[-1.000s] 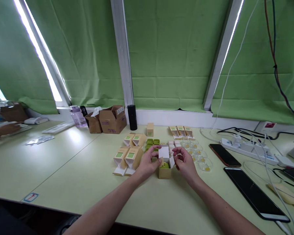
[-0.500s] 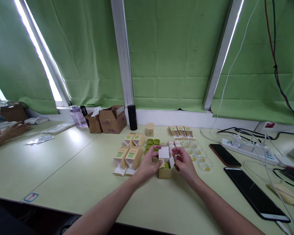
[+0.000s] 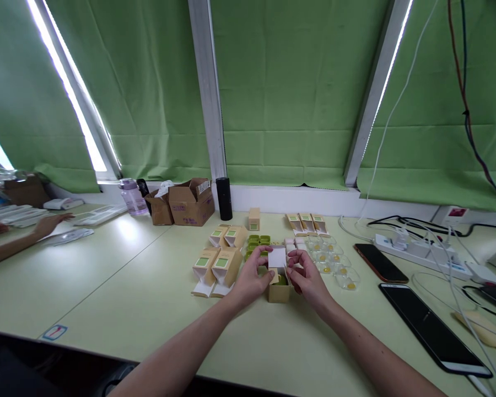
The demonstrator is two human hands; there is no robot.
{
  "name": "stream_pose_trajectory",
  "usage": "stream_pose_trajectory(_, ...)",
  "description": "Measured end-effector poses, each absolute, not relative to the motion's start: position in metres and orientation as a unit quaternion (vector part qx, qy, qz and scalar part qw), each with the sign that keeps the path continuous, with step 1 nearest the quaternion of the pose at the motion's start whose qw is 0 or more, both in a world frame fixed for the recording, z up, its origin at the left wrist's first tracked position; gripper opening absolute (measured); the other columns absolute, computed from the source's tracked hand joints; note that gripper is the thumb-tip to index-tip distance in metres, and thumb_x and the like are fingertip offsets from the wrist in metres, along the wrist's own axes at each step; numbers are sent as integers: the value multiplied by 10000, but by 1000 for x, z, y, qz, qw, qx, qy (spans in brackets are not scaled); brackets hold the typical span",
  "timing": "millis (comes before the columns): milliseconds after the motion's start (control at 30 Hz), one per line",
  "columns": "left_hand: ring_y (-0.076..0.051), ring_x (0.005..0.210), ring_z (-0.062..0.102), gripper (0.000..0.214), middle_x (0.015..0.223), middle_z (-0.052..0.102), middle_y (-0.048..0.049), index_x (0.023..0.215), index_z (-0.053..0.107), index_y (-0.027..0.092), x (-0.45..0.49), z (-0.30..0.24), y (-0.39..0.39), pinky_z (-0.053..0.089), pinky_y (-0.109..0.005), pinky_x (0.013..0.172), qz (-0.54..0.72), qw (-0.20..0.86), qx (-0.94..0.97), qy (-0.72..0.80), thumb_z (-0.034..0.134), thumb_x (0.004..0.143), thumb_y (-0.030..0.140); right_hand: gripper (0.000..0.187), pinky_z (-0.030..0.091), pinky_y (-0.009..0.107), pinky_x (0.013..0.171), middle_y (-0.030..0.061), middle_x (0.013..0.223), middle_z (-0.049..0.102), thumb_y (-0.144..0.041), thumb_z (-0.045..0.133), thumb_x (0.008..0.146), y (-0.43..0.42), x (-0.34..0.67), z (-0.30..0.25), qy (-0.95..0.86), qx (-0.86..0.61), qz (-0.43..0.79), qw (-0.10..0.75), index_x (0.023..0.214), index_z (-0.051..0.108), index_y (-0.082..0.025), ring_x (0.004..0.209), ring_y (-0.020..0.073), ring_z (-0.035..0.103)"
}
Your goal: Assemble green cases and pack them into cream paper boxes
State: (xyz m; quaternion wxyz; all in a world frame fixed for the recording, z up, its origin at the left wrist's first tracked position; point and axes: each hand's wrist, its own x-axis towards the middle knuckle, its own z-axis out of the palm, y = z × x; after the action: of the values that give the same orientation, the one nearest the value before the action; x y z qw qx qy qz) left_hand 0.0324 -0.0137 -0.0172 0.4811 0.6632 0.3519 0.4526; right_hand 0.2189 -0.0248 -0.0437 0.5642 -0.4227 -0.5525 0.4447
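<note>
A small brown cardboard box (image 3: pixel 278 294) stands upright on the table before me, its white-lined lid (image 3: pixel 276 257) raised. Something green (image 3: pixel 280 280) sits inside it. My left hand (image 3: pixel 257 274) is closed on the box's left side, thumb at the left flap and fingers behind the lid. At the right flap, the fingers of my right hand (image 3: pixel 305 271) are pinched. Just behind the box are green containers (image 3: pixel 253 242) and pale pink-white pieces (image 3: pixel 290 244), partly hidden by my hands. Several open cartons (image 3: pixel 225 263) with green labels lie left of my left hand.
Clear plastic pieces (image 3: pixel 329 258) with yellow spots lie to the right, near two phones (image 3: pixel 432 330) and a power strip (image 3: pixel 421 253) with cables. At the back stand a carton (image 3: pixel 253 219), a black cylinder (image 3: pixel 224 198) and brown boxes (image 3: pixel 191 202). Another person's hand (image 3: pixel 52 223) is far left.
My right hand has shifted slightly left, and the box's right flap has swung more upright. The left hand keeps its hold. At far left, the other person's hand has moved right.
</note>
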Motion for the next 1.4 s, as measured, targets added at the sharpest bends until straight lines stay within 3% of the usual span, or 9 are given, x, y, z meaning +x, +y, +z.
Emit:
stream_pose_trajectory(633, -279, 1138, 696, 517, 1118, 763, -95, 1294, 497, 218, 32, -20, -13, 495, -399, 991, 454, 457, 682, 347, 683, 820, 134, 437, 357, 244, 509, -9, 978, 518, -423, 712, 819, -22, 218, -54, -572, -445, 452, 520, 1159, 490, -262, 638, 119, 506)
stream_pose_trajectory(1000, -253, 1033, 711, 471, 1021, 756, -64, 1243, 441, 233, 31, -22, -15, 513, -383, 940, 460, 444, 686, 347, 692, 852, 155, 478, 335, 256, 509, 3, 1015, 508, -456, 714, 797, -20, 217, -57, -568, -441, 455, 525, 1182, 498, -274, 628, 118, 490)
stream_pose_trajectory(1400, -243, 1048, 704, 134, 1039, 741, -74, 929, 599, 207, 32, -18, -13, 554, -358, 937, 464, 375, 727, 340, 674, 836, 147, 276, 437, 281, 616, -9, 947, 519, -343, 686, 865, -22, 220, -53, -625, -427, 373, 536, 1102, 588, -242, 674, 133, 533)
